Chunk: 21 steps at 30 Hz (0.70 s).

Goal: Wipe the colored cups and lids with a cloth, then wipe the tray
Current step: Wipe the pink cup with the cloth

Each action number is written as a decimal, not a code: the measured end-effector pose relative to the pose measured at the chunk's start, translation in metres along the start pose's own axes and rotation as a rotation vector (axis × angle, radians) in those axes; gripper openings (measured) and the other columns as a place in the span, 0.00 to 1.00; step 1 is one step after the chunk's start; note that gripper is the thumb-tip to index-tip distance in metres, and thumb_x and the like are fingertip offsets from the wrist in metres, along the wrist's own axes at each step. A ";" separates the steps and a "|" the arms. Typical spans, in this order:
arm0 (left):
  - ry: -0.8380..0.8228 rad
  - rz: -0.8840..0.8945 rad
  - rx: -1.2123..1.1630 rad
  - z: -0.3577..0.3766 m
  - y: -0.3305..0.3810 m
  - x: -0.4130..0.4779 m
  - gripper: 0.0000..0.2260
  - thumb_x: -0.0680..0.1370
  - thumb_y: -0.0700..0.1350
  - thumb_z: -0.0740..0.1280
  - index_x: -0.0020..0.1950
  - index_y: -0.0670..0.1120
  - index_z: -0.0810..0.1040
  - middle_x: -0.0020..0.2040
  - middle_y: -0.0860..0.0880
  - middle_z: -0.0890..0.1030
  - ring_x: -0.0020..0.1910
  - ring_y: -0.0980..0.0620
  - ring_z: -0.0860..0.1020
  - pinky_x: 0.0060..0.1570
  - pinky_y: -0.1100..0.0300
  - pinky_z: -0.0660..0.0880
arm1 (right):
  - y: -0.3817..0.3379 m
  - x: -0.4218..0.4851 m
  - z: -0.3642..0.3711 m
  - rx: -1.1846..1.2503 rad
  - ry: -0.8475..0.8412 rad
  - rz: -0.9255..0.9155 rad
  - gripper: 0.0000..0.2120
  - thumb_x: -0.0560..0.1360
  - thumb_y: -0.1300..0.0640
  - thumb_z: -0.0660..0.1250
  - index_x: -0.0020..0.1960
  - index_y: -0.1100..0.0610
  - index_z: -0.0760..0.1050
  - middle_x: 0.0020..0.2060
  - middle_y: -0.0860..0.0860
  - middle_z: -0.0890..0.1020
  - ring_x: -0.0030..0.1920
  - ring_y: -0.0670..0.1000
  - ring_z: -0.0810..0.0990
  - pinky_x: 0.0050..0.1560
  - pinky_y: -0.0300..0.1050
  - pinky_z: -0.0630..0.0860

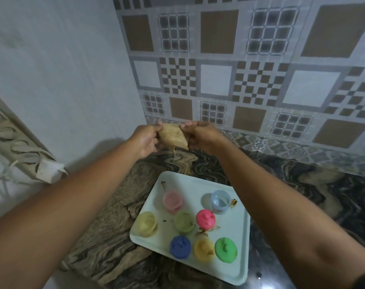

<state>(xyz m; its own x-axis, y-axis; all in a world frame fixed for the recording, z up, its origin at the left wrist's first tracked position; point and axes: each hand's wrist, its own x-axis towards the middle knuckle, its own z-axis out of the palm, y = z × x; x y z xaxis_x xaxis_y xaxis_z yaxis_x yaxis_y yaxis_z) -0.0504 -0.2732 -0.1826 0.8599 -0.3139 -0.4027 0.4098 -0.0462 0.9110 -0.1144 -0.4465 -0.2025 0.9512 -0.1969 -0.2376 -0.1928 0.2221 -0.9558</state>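
Both hands are raised well above the worktop (pixel 119 207), the left hand (pixel 146 140) and right hand (pixel 200 136) each pinching an edge of the tan cloth (pixel 173 135) and stretching it between them. The tray (pixel 235 247) sits below, nearer the person, untouched. On it I count four cups, pink (pixel 172 200), blue (pixel 220 200), yellow (pixel 147 223) and green (pixel 184 221), and four lids: pink (pixel 205 218), blue (pixel 179 245), yellow (pixel 204 247) and green (pixel 225 248). Brown smears mark the tray. The pieces are crowded, so a hand reaching for one could likely knock a light neighbour over, and wiping might spread the smears onto cleaned pieces.
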 end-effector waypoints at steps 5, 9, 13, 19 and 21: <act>-0.024 -0.044 0.066 -0.010 -0.007 0.003 0.13 0.80 0.48 0.67 0.63 0.45 0.76 0.55 0.45 0.82 0.50 0.47 0.81 0.42 0.52 0.78 | 0.007 0.002 0.008 0.043 0.091 -0.069 0.05 0.78 0.66 0.69 0.46 0.59 0.79 0.42 0.56 0.82 0.43 0.53 0.82 0.45 0.52 0.84; -0.100 -0.011 0.041 -0.022 -0.004 0.007 0.15 0.80 0.45 0.65 0.65 0.42 0.76 0.58 0.40 0.83 0.53 0.41 0.83 0.43 0.49 0.83 | 0.012 -0.001 0.015 0.009 0.104 -0.073 0.08 0.77 0.69 0.71 0.54 0.62 0.78 0.39 0.55 0.81 0.37 0.50 0.82 0.33 0.42 0.81; -0.149 0.058 0.049 -0.036 -0.006 0.007 0.15 0.79 0.39 0.68 0.65 0.39 0.76 0.60 0.37 0.81 0.51 0.41 0.83 0.49 0.46 0.82 | 0.015 -0.002 0.026 0.059 0.162 -0.053 0.17 0.74 0.72 0.73 0.60 0.64 0.74 0.44 0.57 0.81 0.43 0.53 0.84 0.40 0.47 0.85; -0.070 0.208 0.379 -0.055 -0.018 0.013 0.24 0.74 0.41 0.76 0.68 0.50 0.74 0.59 0.47 0.79 0.53 0.47 0.81 0.47 0.51 0.83 | 0.023 -0.006 0.042 -0.164 0.392 -0.127 0.22 0.70 0.72 0.76 0.61 0.60 0.78 0.52 0.52 0.82 0.51 0.54 0.83 0.50 0.49 0.85; -0.137 0.287 0.496 -0.061 -0.021 0.014 0.16 0.75 0.42 0.74 0.62 0.46 0.80 0.56 0.45 0.83 0.49 0.50 0.82 0.45 0.56 0.83 | 0.027 -0.011 0.045 -0.283 0.402 -0.148 0.17 0.71 0.72 0.75 0.58 0.63 0.81 0.49 0.53 0.84 0.49 0.51 0.83 0.45 0.40 0.83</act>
<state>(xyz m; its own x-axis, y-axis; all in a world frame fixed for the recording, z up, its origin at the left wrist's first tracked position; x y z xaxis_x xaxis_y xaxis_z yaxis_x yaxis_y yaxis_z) -0.0285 -0.2188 -0.2133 0.8547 -0.4975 -0.1485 -0.0537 -0.3692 0.9278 -0.1193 -0.3953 -0.2180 0.8160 -0.5710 -0.0907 -0.1733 -0.0919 -0.9806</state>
